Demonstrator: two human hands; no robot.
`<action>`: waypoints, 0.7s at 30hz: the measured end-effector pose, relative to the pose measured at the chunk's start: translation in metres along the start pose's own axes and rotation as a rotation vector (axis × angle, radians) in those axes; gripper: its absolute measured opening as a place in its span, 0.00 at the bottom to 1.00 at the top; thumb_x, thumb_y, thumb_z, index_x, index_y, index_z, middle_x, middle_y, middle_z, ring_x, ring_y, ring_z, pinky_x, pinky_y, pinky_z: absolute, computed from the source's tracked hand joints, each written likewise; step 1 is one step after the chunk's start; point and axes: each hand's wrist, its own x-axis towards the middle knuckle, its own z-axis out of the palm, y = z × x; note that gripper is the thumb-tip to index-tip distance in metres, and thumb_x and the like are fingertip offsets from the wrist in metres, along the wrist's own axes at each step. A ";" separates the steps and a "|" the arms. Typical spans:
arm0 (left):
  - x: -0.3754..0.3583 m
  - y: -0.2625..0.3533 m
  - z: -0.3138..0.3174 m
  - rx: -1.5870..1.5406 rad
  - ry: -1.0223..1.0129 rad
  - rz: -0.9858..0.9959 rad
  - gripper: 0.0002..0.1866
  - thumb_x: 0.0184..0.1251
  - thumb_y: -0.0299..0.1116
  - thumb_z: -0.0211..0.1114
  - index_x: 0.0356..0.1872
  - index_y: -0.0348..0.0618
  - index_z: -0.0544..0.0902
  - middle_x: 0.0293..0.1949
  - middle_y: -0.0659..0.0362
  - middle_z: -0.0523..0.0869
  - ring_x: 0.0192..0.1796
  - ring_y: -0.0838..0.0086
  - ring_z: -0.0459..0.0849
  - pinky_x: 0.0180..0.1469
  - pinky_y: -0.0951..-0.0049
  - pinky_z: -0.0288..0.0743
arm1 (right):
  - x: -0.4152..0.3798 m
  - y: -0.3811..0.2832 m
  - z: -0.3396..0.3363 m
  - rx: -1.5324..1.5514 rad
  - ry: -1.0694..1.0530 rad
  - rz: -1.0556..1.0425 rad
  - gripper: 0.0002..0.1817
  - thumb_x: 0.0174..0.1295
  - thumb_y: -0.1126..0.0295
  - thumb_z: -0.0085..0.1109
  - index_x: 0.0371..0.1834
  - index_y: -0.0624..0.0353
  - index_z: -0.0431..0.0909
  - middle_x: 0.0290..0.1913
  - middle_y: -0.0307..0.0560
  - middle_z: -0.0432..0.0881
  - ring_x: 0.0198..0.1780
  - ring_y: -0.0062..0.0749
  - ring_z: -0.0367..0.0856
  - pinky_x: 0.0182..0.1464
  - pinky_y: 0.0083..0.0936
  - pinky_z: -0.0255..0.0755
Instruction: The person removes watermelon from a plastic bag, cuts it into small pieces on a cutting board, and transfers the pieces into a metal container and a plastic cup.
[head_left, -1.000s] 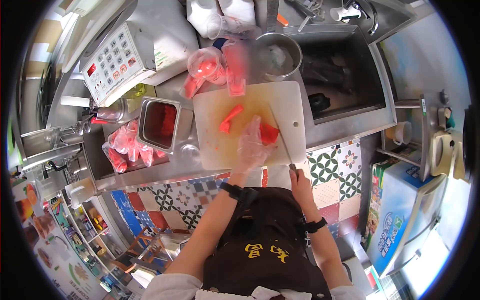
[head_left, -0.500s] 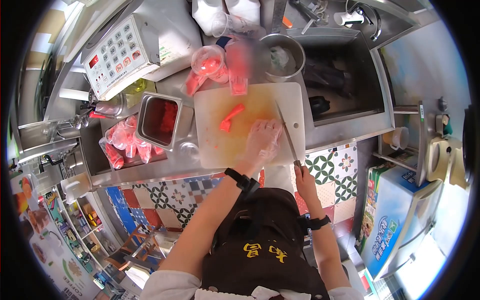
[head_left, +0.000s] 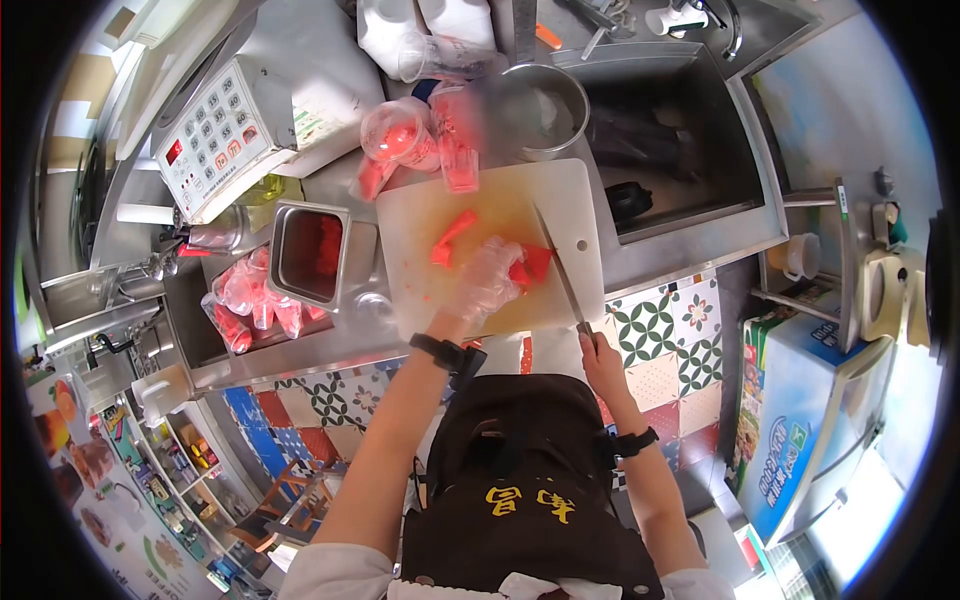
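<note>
My left hand [head_left: 490, 278], in a clear plastic glove, is on the white cutting board [head_left: 415, 215], its fingers closed on red fruit pieces [head_left: 535, 264], perhaps watermelon. Closed round the handle of a long knife [head_left: 565, 278] is my right hand [head_left: 604, 362], near the board's front right corner. The blade lies over the right part of the board, touching or very near the red fruit. Another red strip [head_left: 453, 238] lies on the board to the left of my gloved fingers. Palm and thumb of the left hand partly hide what it grips.
Left of the board stands a steel container [head_left: 287, 235] with red contents. Plastic cups [head_left: 397, 133] holding red fruit stand behind the board, beside a steel pot [head_left: 575, 85]. A sink [head_left: 655, 90] is at the back right. Bagged red pieces [head_left: 245, 290] lie far left.
My left hand has moved left, and red pieces now show between it and the blade. My right hand still holds the knife. The view has shifted slightly.
</note>
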 end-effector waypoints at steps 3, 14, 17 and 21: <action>-0.003 -0.020 -0.001 -0.188 0.073 0.124 0.26 0.46 0.20 0.72 0.51 0.43 0.78 0.51 0.52 0.78 0.58 0.57 0.75 0.59 0.64 0.73 | -0.004 -0.015 -0.008 0.064 -0.038 0.074 0.22 0.73 0.52 0.46 0.39 0.64 0.71 0.27 0.67 0.78 0.35 0.68 0.77 0.35 0.49 0.68; 0.010 0.016 0.009 -0.300 0.109 0.216 0.38 0.49 0.17 0.69 0.67 0.43 0.70 0.65 0.50 0.73 0.69 0.59 0.69 0.70 0.66 0.65 | 0.000 -0.001 -0.006 0.092 -0.053 0.079 0.22 0.73 0.52 0.46 0.40 0.64 0.71 0.27 0.68 0.78 0.36 0.67 0.78 0.35 0.48 0.69; 0.018 0.001 0.018 -0.137 0.105 0.204 0.43 0.50 0.19 0.69 0.71 0.43 0.63 0.64 0.49 0.73 0.70 0.53 0.67 0.72 0.65 0.63 | -0.003 -0.003 -0.011 0.108 -0.049 0.093 0.22 0.73 0.52 0.46 0.40 0.64 0.71 0.27 0.68 0.77 0.35 0.67 0.78 0.35 0.48 0.68; 0.024 0.012 0.010 -0.124 0.045 0.085 0.41 0.49 0.15 0.66 0.69 0.41 0.66 0.65 0.48 0.74 0.68 0.55 0.71 0.69 0.65 0.66 | -0.002 -0.001 -0.014 0.111 -0.064 0.096 0.22 0.73 0.52 0.46 0.39 0.64 0.71 0.26 0.67 0.77 0.35 0.67 0.77 0.34 0.48 0.68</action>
